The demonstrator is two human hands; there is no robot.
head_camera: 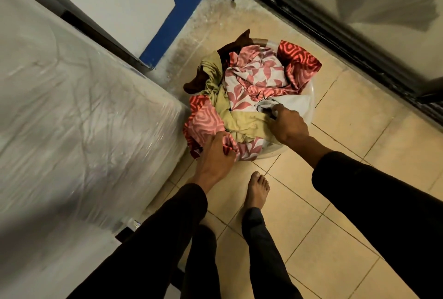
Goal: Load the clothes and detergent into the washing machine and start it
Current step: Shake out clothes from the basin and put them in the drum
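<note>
two hands work at the clear basin (309, 97) of clothes (251, 78) on the tiled floor. left of the basin stands what is probably the plastic-wrapped washing machine (72, 106). left hand (215, 157) grips red patterned cloth at the basin's near-left rim; right hand (287, 126) pinches white cloth near-right. tangled pieces could drag others onto the floor.

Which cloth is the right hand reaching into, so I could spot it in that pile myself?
Find the clear basin of laundry on the tiled floor, beside the plastic-wrapped white machine. At its near right edge lies a white cloth, under the right hand. It is the only plain white piece; its neighbours are pink-leafed, red-swirled or olive.
</note>
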